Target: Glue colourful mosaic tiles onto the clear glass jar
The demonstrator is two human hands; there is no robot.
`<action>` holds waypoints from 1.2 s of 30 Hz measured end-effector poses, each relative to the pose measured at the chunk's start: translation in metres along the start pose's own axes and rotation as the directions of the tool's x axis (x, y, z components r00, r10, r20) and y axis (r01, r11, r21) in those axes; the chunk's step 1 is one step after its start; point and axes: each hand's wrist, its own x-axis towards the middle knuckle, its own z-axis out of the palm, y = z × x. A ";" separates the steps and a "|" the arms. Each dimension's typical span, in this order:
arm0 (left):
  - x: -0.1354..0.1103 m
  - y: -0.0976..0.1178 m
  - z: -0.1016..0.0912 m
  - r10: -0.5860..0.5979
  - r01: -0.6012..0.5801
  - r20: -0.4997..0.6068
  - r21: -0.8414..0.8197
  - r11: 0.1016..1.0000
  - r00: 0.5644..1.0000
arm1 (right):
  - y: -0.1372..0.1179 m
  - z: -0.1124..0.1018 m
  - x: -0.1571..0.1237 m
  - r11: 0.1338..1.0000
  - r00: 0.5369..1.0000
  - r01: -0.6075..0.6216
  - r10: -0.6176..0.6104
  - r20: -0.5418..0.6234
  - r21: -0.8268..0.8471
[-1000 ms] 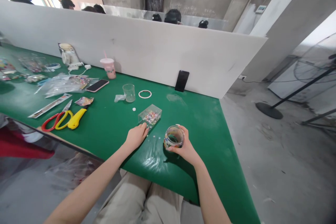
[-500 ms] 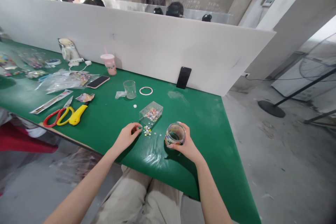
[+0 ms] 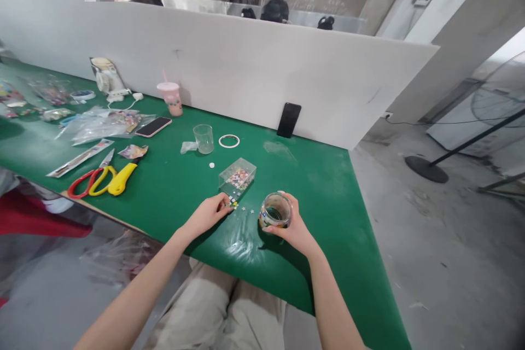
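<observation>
My right hand (image 3: 294, 225) is wrapped round a round glass jar (image 3: 275, 212) with colourful pieces on its outer wall, tilted so that its open mouth faces me. Fingers pinched together, my left hand (image 3: 211, 212) is at a small pile of star-shaped and square pieces (image 3: 234, 203) on the green table; what is between the fingertips is hidden. Right behind that pile lies a clear plastic box (image 3: 246, 165) with many small coloured pieces in it. A couple of loose stars (image 3: 248, 210) lie between the pile and the jar.
Farther back are a clear cup (image 3: 204, 139), a ring of tape (image 3: 228, 141) and a phone (image 3: 289, 120) leaning on the white partition (image 3: 229, 65). To the left lie scissors (image 3: 96, 175), a yellow-handled cutter (image 3: 123, 179), another phone (image 3: 153, 127) and plastic bags (image 3: 96, 126). A pink tumbler (image 3: 170, 99) stands behind.
My left hand has moved right, onto the pile of small pieces, and covers part of it. My right hand keeps hold of the jar, with little change.
</observation>
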 end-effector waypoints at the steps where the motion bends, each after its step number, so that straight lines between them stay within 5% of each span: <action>1: 0.000 0.000 -0.003 -0.003 0.003 0.005 -0.015 1.000 1.000 | 0.000 0.000 0.000 1.000 1.000 -0.001 0.001 -0.006 0.000; 6: 0.005 0.001 -0.012 -0.088 0.080 -0.093 -0.084 0.993 0.992 | 0.002 -0.001 0.000 1.000 1.000 0.011 -0.011 -0.019 -0.020; 13: 0.037 0.017 0.008 -0.195 0.158 -0.297 -0.144 0.977 0.935 | 0.005 0.001 0.002 0.999 0.998 0.035 -0.036 -0.050 -0.021; 20: 0.009 0.001 -0.001 -0.207 0.176 -0.313 -0.124 0.977 0.927 | 0.005 0.001 0.002 0.999 0.999 0.024 -0.026 -0.047 -0.033; 25: -0.011 -0.010 -0.006 -0.131 0.147 -0.239 0.047 0.988 0.962 | 0.007 0.001 0.002 0.999 0.998 0.032 -0.033 -0.047 -0.037; 31: -0.008 -0.005 -0.005 -0.047 0.055 -0.049 0.184 0.981 0.998 | 0.010 0.000 0.003 0.998 0.999 0.049 -0.049 -0.015 -0.026; 36: -0.004 -0.004 -0.001 -0.059 0.069 -0.048 0.251 0.966 0.997 | 0.012 0.001 0.004 0.998 0.998 0.064 -0.064 -0.014 -0.023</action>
